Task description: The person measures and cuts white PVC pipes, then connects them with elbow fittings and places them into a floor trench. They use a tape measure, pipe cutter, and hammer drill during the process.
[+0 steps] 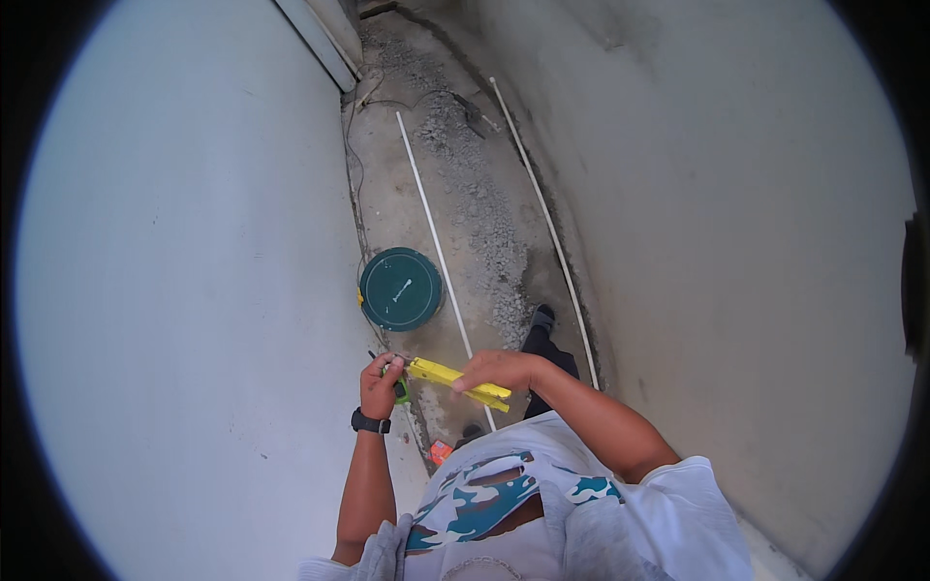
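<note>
Shirt (678, 518) foremost; ahead, the right hand (499, 370) grips a yellow tool (441, 373), its far end pinched in the left hand (380, 383), beside a small green object (402, 391). White pipe (432, 225) lies loose beyond both hands; handling appears under way, completion undetermined.

A round dark green lid (400, 290) is on the concrete floor (387, 198), near the pale left wall (213, 242). Just beside it, on the right, lies a straight white pipe (433, 220). A second pale pipe (545, 211) lies along the foot of the right wall (717, 242). Between these two pipes there is grey rubble (473, 189). Farther away, a thin dark cable (426, 95) makes a curve, and nearer lies a small orange-red box (440, 451).
</note>
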The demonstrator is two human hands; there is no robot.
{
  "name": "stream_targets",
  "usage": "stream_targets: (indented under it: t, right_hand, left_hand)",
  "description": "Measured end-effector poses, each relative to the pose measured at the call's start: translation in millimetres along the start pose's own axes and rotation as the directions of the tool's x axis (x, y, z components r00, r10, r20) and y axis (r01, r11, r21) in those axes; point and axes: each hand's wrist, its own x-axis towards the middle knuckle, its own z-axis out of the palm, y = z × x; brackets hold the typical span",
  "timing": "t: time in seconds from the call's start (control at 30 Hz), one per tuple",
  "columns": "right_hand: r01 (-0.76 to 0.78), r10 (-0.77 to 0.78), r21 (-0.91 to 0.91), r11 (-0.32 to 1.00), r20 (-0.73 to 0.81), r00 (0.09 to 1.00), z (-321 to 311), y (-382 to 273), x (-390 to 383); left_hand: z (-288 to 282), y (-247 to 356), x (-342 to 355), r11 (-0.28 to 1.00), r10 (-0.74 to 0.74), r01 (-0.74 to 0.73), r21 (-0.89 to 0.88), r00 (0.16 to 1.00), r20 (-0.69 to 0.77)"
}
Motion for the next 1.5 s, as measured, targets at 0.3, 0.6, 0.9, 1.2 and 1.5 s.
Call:
stream_targets:
  t: [0.3, 0.6, 0.9, 1.2, 1.5]
  right_hand:
    - [-0.312, 0.318, -0.175, 0.934, 0.007, 0.948, -183.2, -300.7, 46.8]
    - [-0.263, 0.238, 0.153, 0.953, 0.165, 0.957, -338.2, -606.4, 295.3]
    - [-0.003, 0.032, 0.149, 0.989, -0.191, 0.981, -571.2, -830.0, 400.6]
    - [-0.083, 0.328, 0.411, 0.908, -0.573, 0.751, -781.8, -896.9, 459.6]
    - [-0.023, 0.332, 0.423, 0.906, -0.674, 0.66, -938.3, -1067.5, 613.1]
  left_hand:
    - [86.4, 151.5, 245.8, 0.699, 0.36, -0.055, 0.713, 0.889, -0.284]
    - [-99.0, 267.8, 575.9, 0.939, -0.084, -0.008, -0.344, 0.964, -0.251]
    - [-217.7, 422.1, 957.3, 0.992, -0.03, 0.047, 0.118, 0.99, -0.139]
    - [-320.8, 551.5, 1221.2, 0.85, -0.132, 0.264, 0.456, 0.944, -0.302]
    - [-360.6, 673.0, 1519.2, 0.812, -0.116, 0.254, 0.525, 0.953, -0.28]
